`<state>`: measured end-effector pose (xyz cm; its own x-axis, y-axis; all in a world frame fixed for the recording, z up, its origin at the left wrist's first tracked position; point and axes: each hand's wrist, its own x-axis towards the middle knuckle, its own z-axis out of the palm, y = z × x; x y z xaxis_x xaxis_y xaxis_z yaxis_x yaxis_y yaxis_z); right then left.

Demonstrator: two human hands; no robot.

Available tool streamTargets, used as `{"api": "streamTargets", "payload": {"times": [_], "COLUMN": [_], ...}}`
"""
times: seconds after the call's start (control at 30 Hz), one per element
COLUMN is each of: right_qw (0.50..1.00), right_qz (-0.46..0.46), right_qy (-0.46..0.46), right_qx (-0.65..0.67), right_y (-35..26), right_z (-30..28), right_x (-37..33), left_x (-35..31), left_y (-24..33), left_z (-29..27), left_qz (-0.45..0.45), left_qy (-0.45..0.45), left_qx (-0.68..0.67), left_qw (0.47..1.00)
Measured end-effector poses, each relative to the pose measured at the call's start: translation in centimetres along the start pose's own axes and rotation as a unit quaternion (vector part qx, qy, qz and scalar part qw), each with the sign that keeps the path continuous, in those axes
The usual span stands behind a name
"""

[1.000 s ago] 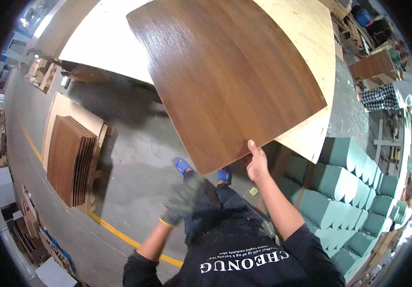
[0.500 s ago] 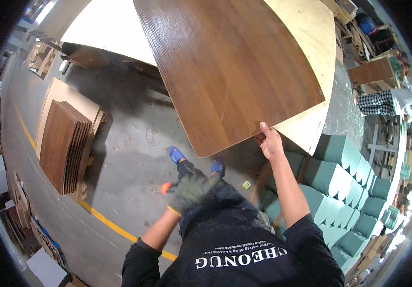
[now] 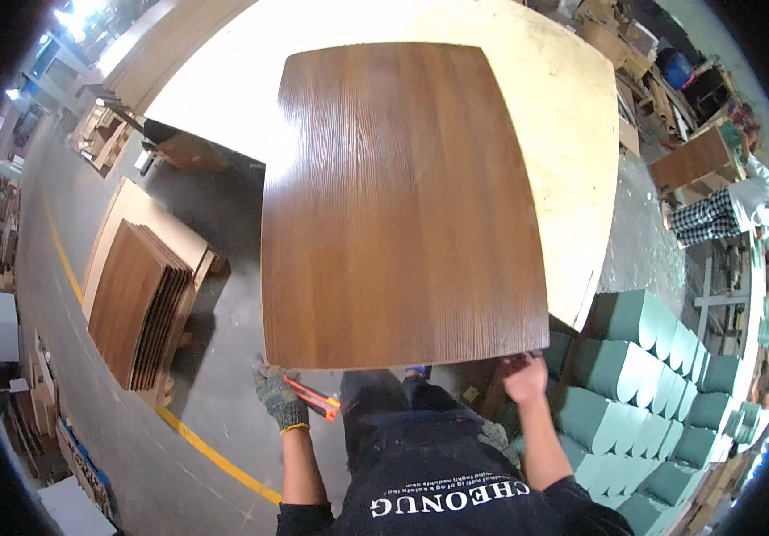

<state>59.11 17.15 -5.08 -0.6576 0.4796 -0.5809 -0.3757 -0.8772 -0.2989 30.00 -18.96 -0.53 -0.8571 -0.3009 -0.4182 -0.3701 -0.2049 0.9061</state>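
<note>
At the left, a stack of thin brown boards (image 3: 139,308) lies on a pale sheet (image 3: 154,219), leaving a bare strip along the sheet's far edge; a yellow line (image 3: 215,451) runs along the floor beside it. Next comes the left hand (image 3: 279,397), gloved in grey-green with a yellow cuff band, closed around an orange cutter (image 3: 315,397), its fingertips just at the near left corner of a large brown panel (image 3: 402,210). The panel (wood-grained, its sides gently curved) is over the pale table (image 3: 576,179), jutting past the table's near edge; whether it rests flat, I cannot tell. The right hand (image 3: 525,377), bare and well apart from the left, touches the panel's near right corner (its fingers are partly hidden, so its grip is unclear). Beyond the table's near right corner stand stacked green blocks (image 3: 630,366). Far right, a co-worker (image 3: 746,196) in checked trousers bends beside another brown board (image 3: 693,161).
</note>
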Motion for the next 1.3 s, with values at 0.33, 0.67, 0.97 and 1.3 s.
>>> {"api": "streamTargets", "payload": {"times": [0.33, 0.67, 0.97, 1.3], "right_qw": [0.735, 0.83, 0.778, 0.811], "right_qz": [-0.086, -0.033, -0.062, -0.025], "right_qy": [0.178, 0.211, 0.334, 0.297], "right_qx": [-0.649, -0.515, -0.529, -0.503], "right_y": [-2.8, -1.8, -0.1, -0.4], "right_z": [11.0, 13.0, 16.6, 16.6], "right_x": [4.0, 7.3, 7.5, 7.3], "left_x": [5.5, 21.5, 21.5, 19.0], "left_y": [4.8, 14.8, 15.6, 9.3], "left_z": [5.0, 10.7, 14.5, 5.9], "left_qz": [0.065, 0.346, 0.53, 0.537], "left_qy": [-0.117, -0.389, -0.437, -0.241], "left_qx": [0.073, 0.519, 0.595, 0.517], "left_qw": [0.988, 0.678, 0.418, 0.622]}}
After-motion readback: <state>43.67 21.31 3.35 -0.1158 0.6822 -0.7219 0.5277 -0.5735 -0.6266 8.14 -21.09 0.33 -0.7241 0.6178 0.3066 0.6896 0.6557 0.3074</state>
